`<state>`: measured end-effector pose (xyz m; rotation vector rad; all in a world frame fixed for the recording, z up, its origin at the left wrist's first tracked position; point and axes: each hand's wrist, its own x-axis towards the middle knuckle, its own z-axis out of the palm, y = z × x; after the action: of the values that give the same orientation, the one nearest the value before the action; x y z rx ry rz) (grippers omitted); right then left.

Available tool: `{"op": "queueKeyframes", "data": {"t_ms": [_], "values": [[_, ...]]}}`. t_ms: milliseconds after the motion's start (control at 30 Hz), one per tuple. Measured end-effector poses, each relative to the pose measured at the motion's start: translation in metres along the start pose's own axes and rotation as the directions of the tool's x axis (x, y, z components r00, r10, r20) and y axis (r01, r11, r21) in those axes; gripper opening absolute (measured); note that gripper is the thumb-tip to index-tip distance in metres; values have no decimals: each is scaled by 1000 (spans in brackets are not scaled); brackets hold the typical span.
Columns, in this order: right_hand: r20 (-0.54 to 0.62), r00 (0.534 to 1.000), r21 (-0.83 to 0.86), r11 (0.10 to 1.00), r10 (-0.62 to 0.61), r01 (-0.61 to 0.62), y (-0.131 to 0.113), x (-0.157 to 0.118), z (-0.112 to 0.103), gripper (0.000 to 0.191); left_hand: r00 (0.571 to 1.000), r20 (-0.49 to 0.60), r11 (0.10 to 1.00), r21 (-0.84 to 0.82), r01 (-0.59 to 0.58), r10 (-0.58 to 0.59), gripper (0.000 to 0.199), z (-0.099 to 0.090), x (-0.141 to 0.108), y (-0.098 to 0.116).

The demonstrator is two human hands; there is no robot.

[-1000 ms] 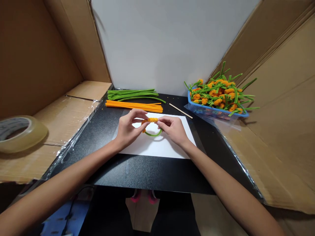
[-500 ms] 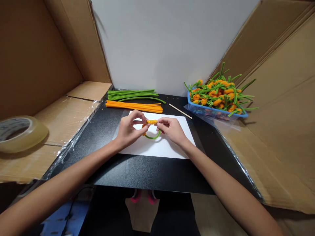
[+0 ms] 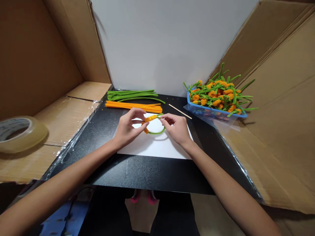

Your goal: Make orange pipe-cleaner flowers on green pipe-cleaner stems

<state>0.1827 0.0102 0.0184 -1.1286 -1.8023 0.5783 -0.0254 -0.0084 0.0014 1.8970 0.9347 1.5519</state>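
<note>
My left hand (image 3: pixel 129 127) pinches an orange coiled pipe cleaner (image 3: pixel 150 118) between thumb and fingertips, above a white sheet of paper (image 3: pixel 152 147). From the coil a green pipe cleaner (image 3: pixel 157 132) bends round in a loop toward my right hand (image 3: pixel 176 126). The fingers of my right hand are closed on the green part at the coil's right end. A second orange wound section hangs just below my left fingertips, at the loop's left side.
Green pipe cleaners (image 3: pixel 133 95) and orange pipe cleaners (image 3: pixel 134 106) lie behind the paper. A thin stick (image 3: pixel 180 111) lies right of them. The blue basket (image 3: pixel 216 113) at the back right holds orange-and-green pieces. Clear tape (image 3: pixel 36 136) rests on cardboard at left.
My right hand has shifted right, off the orange coil and onto the green part. The coil now tilts up to the right, and green shows at its end.
</note>
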Motion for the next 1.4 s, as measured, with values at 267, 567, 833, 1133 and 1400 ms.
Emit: {"op": "queueKeyframes", "data": {"t_ms": [267,567,833,1133,1400], "values": [[-48,981,-116,977,-186,180,-4,-2,-4,11,997,68,995,96,-35,29,9,-1,1,6],[23,979,-80,975,-204,205,-3,-3,0,14,993,110,989,140,-57,41,10,1,-2,-1],[160,986,108,992,39,-57,9,-4,11,17,996,72,996,70,-59,54,13,3,-4,0],[246,968,180,979,49,-95,7,-6,15,20,999,35,998,-53,39,-37,16,7,-5,0],[111,991,192,977,77,-97,5,-7,13,19,997,70,997,76,-29,23,9,3,-4,0]]}}
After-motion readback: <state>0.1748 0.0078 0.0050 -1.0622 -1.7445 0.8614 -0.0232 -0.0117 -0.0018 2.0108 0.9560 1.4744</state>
